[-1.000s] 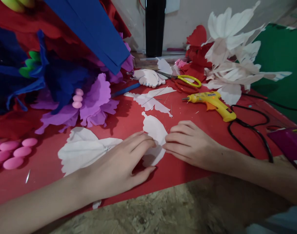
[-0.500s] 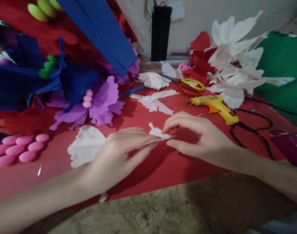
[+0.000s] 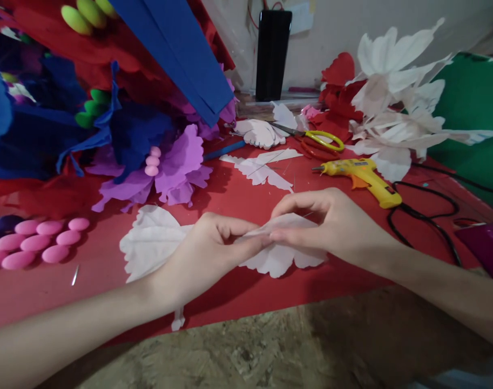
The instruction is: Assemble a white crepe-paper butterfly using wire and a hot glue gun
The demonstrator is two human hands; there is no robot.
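Hands [image 3: 206, 254] [image 3: 335, 224] pinching cutout [image 3: 272, 262], glue gun label [image 3: 358, 163] illegible

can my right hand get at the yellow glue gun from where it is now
Probably yes: the yellow glue gun lies just beyond the right hand, with nothing visible between them. The fingers hold a white cut-out, though, so they would likely need freeing first.

Black phone [image 3: 274, 56] upright ahead of me, near wall [image 3: 343, 27]. Pink egg-shaped pieces [image 3: 35, 243] clustered on red-topped table [image 3: 246, 305], my left. Yellow glue gun [image 3: 365, 173] lying to my right, green panel [image 3: 473, 92] beyond.
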